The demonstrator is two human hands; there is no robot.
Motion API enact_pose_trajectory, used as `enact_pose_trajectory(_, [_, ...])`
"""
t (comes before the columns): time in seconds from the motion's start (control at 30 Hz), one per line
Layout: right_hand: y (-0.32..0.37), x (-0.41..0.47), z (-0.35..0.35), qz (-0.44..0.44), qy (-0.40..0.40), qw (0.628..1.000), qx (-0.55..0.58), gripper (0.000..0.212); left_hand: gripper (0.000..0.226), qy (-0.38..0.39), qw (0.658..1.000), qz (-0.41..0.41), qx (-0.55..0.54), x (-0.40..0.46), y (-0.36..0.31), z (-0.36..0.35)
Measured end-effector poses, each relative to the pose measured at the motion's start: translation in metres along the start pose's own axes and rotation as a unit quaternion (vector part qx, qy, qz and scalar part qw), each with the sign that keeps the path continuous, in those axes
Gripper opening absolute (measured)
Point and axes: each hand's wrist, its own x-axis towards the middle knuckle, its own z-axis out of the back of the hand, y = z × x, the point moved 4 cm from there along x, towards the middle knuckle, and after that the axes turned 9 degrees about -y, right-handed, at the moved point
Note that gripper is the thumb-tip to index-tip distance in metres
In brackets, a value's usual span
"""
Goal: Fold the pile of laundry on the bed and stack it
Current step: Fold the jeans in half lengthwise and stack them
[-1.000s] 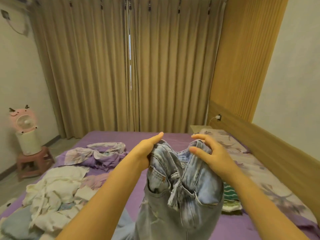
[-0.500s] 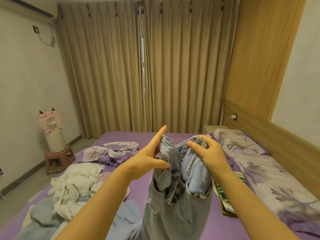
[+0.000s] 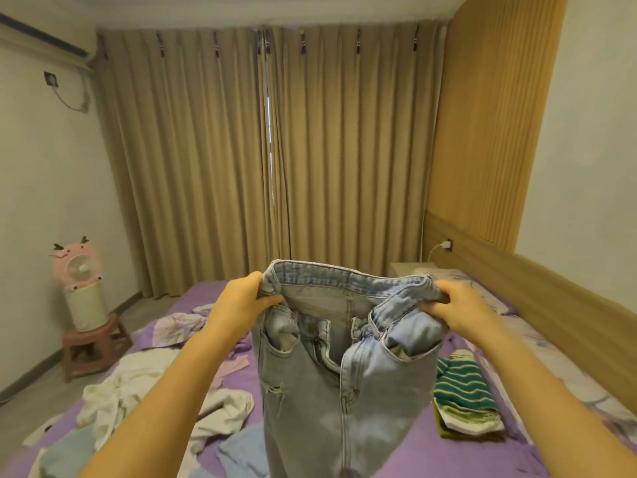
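A pair of light blue jeans [image 3: 327, 384] hangs in the air in front of me, fly undone, legs dropping out of the bottom of the view. My left hand [image 3: 238, 305] grips the left end of the waistband and my right hand [image 3: 458, 308] grips the right end, stretching it wide. On the purple bed [image 3: 427, 443] to the left lies a loose pile of white laundry [image 3: 138, 398] and pale blue clothes [image 3: 238, 453]. A folded stack with a green striped garment [image 3: 462, 388] on top sits to the right.
A crumpled floral sheet [image 3: 175, 326] lies further up the bed. A pink fan [image 3: 77, 270] stands on a small stool [image 3: 93, 343] by the left wall. The wooden headboard [image 3: 551, 288] runs along the right, a nightstand [image 3: 406, 269] beyond the pillow [image 3: 489, 298]; tan curtains [image 3: 269, 150] at the back.
My hands have moved apart and taken the two ends of the waistband, spreading the bunched jeans open and lifting them. The view has tilted upward.
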Motion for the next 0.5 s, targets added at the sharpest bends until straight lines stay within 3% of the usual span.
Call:
enact_pose_trajectory(0.1, [0.008,-0.004,0.002,0.008,-0.081,0.995,-0.05,0.021,0.041,-0.024,1.0,0.016,0.007,0.001,0.008,0.013])
enact_pose_trajectory(0.17, [0.015,-0.006,0.001,0.003,-0.102,0.994,-0.027,0.028,0.037,-0.004,0.992,0.051,-0.119,-0.001,0.011,0.014])
enact_pose_trajectory(0.27, [0.028,-0.011,-0.008,-0.007,-0.09,0.992,0.093,0.02,0.018,0.079,0.923,0.146,-0.348,-0.008,0.01,0.005])
enact_pose_trajectory(0.37, [0.035,-0.019,-0.022,-0.028,-0.133,0.97,0.202,0.004,0.018,0.165,0.865,0.168,-0.444,-0.02,0.007,-0.001])
enact_pose_trajectory(0.5, [0.029,-0.023,-0.006,-0.069,-0.25,0.947,0.187,0.006,0.016,0.127,0.88,0.167,-0.426,-0.018,0.005,0.013])
